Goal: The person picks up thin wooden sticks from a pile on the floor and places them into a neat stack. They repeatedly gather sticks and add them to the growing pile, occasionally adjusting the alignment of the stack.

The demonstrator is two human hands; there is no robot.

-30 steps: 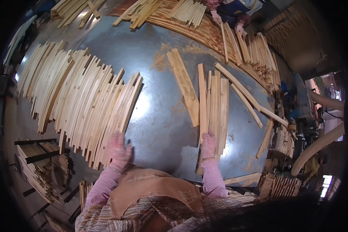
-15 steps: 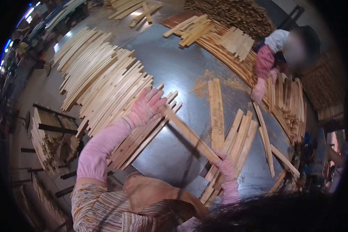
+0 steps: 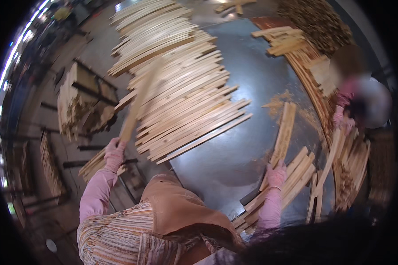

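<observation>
My left hand (image 3: pixel 114 154), in a pink glove, grips the lower end of a pale wooden plank (image 3: pixel 138 106), which slants up, motion-blurred, past the left side of many pale slats (image 3: pixel 185 119) laid side by side. My right hand (image 3: pixel 276 176), gloved in pink too, is closed on a slat among a few loose slats (image 3: pixel 298 179) at the right of the metal table (image 3: pixel 225 172). Just beyond it lies a wider, stained board (image 3: pixel 284 132), with sawdust around its far end.
At the right, a co-worker's pink-gloved hands (image 3: pixel 340 119) handle wood beside a reddish timber stack (image 3: pixel 314 110). Racks (image 3: pixel 86 88) loaded with wood stand on the floor to my left. A heap of brown offcuts (image 3: pixel 314 26) lies at the back right.
My left hand has lifted a plank and swung it leftward, out of my right hand's grasp. My right hand is down among the right-hand slats. The view has turned left.
</observation>
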